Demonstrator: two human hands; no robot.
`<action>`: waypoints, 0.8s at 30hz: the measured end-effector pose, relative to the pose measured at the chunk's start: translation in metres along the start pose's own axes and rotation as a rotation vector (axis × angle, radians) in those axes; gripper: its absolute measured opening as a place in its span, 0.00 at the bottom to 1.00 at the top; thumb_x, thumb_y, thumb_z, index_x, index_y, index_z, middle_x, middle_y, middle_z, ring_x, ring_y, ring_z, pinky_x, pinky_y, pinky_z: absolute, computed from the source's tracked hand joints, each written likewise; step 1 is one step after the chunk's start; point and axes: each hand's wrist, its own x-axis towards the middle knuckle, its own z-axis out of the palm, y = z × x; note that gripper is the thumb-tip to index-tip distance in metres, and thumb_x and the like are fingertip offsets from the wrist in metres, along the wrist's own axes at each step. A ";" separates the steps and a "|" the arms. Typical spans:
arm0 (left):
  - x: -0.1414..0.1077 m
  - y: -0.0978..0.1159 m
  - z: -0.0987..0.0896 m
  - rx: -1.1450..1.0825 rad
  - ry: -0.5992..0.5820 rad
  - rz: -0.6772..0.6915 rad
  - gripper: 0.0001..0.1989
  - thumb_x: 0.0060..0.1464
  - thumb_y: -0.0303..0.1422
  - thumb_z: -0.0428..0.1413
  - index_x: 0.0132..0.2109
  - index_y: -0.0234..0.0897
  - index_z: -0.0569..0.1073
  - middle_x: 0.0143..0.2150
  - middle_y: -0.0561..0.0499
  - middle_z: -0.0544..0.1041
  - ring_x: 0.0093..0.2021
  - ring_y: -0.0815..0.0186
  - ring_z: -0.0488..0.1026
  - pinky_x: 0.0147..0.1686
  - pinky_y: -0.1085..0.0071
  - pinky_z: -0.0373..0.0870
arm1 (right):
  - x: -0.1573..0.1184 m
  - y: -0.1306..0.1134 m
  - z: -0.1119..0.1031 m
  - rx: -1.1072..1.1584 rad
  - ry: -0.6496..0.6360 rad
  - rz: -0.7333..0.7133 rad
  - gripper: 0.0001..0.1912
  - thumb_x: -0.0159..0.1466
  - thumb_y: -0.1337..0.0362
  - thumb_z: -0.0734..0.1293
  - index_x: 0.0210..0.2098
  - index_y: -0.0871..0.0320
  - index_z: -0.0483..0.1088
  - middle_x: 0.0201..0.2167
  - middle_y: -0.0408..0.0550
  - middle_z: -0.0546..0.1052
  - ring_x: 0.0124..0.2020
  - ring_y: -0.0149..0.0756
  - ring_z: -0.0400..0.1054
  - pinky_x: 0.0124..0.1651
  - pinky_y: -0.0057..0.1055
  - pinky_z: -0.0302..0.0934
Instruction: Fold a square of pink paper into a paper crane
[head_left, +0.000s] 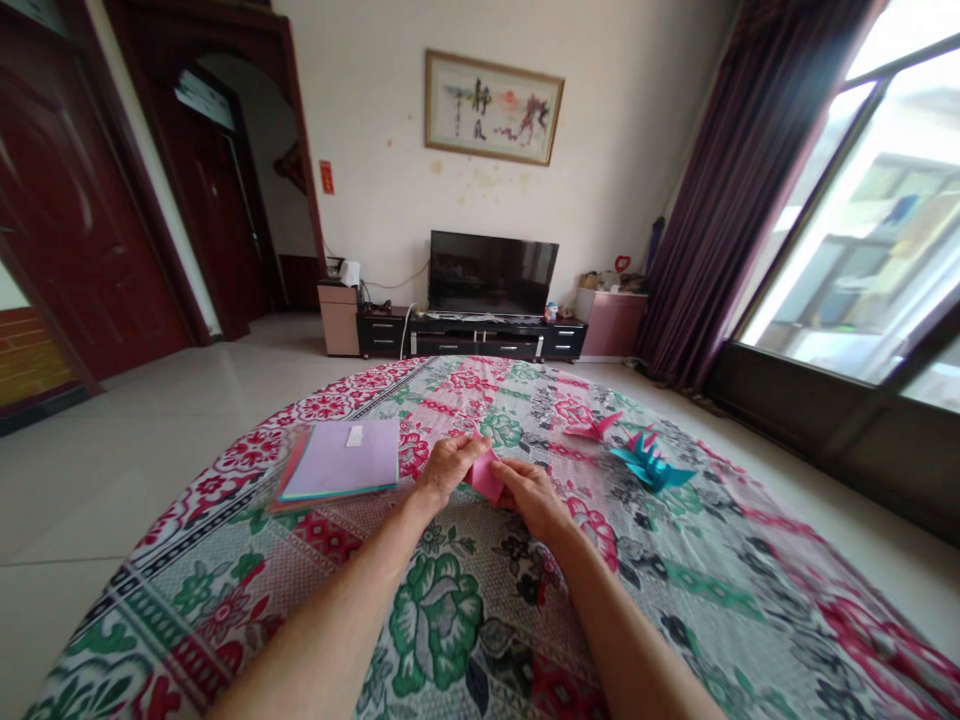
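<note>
Between my two hands is a small folded piece of pink paper [487, 476], held just above the flowered tablecloth [439, 625]. My left hand [451, 468] pinches its upper left edge, with the thumb across the top. On the other side, my right hand [531, 492] grips the right edge between thumb and fingers. The fingers partly cover the paper, so its exact folds are hard to make out. To the right lie folded paper cranes: a pink one [595, 427] farther back and a blue one [654, 468] in front of another pink one.
A stack of coloured paper [345, 458], lilac on top with a small white label, lies left of my hands. The round table's far edge faces a low black cabinet [472, 340] with a television [493, 272]. A purple curtain [697, 220] hangs by the window at right.
</note>
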 end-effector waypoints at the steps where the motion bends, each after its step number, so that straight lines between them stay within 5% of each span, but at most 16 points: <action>1: -0.001 0.001 0.000 0.018 0.006 0.009 0.17 0.39 0.44 0.59 0.22 0.34 0.67 0.16 0.59 0.63 0.17 0.75 0.56 0.19 0.76 0.52 | 0.000 0.000 0.000 -0.010 0.001 0.001 0.18 0.50 0.48 0.67 0.24 0.58 0.72 0.17 0.40 0.66 0.18 0.26 0.58 0.24 0.25 0.58; 8: 0.000 0.000 0.000 0.020 0.059 0.048 0.16 0.39 0.43 0.59 0.22 0.34 0.66 0.16 0.59 0.62 0.17 0.75 0.56 0.18 0.76 0.51 | -0.003 -0.003 0.000 -0.005 -0.058 0.072 0.16 0.49 0.51 0.70 0.26 0.58 0.72 0.21 0.42 0.72 0.22 0.30 0.65 0.25 0.27 0.62; 17: -0.008 0.006 0.001 0.106 -0.071 -0.033 0.17 0.38 0.43 0.61 0.27 0.33 0.71 0.20 0.55 0.69 0.18 0.74 0.63 0.19 0.77 0.58 | -0.001 0.001 -0.002 0.125 0.154 0.012 0.18 0.47 0.50 0.70 0.28 0.59 0.73 0.23 0.42 0.73 0.25 0.29 0.65 0.28 0.27 0.63; 24: -0.008 0.003 -0.001 0.060 -0.032 -0.124 0.15 0.34 0.40 0.62 0.25 0.33 0.71 0.17 0.55 0.68 0.16 0.74 0.63 0.19 0.77 0.59 | -0.003 -0.003 -0.007 0.165 0.111 0.033 0.17 0.47 0.53 0.71 0.29 0.59 0.72 0.22 0.41 0.72 0.23 0.27 0.64 0.26 0.25 0.63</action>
